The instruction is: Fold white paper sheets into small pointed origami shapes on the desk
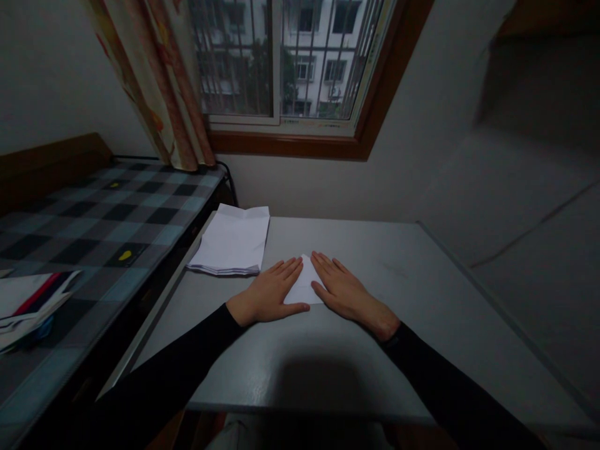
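A small folded white paper (pixel 304 286) lies on the grey table (pixel 375 350), its point facing away from me. My left hand (pixel 270 292) lies flat on the paper's left side, fingers stretched out together. My right hand (pixel 344 292) lies flat on its right side in the same way. Only the middle strip of the paper shows between the two hands. Both arms wear black sleeves.
A stack of white sheets (pixel 233 245) sits at the table's far left corner. A bed with a checked cover (pixel 94 219) adjoins the table on the left, with folded papers (pixel 28 303) on it. Wall, window (pixel 281 62) and curtain (pixel 164 87) stand behind.
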The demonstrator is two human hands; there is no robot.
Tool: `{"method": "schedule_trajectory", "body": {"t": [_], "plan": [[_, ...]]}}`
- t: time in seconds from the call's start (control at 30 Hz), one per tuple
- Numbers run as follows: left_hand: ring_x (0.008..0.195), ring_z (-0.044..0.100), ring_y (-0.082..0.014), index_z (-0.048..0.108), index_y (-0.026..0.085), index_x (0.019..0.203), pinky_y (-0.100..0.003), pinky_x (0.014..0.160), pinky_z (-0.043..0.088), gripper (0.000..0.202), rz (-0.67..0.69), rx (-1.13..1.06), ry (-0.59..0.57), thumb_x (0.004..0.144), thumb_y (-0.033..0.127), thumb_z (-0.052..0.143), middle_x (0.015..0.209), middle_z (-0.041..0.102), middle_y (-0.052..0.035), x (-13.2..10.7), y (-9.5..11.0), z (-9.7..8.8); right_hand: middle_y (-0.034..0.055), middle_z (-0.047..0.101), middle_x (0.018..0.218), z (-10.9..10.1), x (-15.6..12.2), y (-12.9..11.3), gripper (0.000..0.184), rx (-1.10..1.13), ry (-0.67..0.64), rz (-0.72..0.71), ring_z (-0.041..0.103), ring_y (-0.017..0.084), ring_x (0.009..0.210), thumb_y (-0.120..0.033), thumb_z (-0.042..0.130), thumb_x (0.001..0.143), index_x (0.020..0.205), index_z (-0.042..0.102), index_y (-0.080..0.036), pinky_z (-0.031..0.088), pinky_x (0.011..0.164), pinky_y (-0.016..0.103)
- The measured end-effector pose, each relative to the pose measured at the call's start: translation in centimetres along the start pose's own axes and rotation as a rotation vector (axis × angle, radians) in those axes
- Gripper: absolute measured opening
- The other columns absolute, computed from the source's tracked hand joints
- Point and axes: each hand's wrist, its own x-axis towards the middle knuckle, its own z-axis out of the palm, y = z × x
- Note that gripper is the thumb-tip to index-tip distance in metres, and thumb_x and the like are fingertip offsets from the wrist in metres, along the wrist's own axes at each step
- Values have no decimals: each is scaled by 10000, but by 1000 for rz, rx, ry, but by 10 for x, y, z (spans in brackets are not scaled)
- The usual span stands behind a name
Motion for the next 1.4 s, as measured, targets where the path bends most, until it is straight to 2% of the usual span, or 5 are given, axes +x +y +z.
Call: {"method": "schedule_trajectory", "body": {"t": [0.37,0.6,0.83,1.2,1.4], "plan": [[1713,307,-372,262,159,1794,-570,1408,282,1009,53,-56,23,1039,710,642,1833,290,-221,-6,-8,-4,147,348,1837,-23,-18,9,1044,127,-33,-162,392,381,1682,-726,729,996,1811,277,-254,330,1380,635],[1631,489,-328,559,255,1645,-578,1372,374,637,28,-178,72,1087,552,632,1765,476,-138,-6,-8,-13,95,777,1447,-44,-15,8,372,318,60,-142,711,319,1340,-459,652,1106,1423,779,-310,563,1172,579],[1230,776,-272,792,258,1123,-472,1109,625,184,-68,-326,214,1070,321,627,1324,813,-79,-1,-5,-11,93,802,1123,-45,-16,17,214,425,54,-23,734,306,1088,-426,696,1065,1056,823,-255,605,1019,492],[1355,724,-294,737,253,1403,-520,1157,593,378,94,-48,88,1141,229,465,1469,756,-95,0,5,-8,138,776,1188,-29,-8,9,270,235,143,71,704,346,1135,-286,529,1106,1223,767,-236,580,1044,562],[1667,427,-321,391,200,1751,-538,1378,353,679,88,-9,1,1157,508,510,1795,421,-152,-5,6,-3,148,575,1693,-23,-7,-9,599,41,183,34,497,396,1578,-175,464,1073,1662,545,-251,256,1369,731]]}}
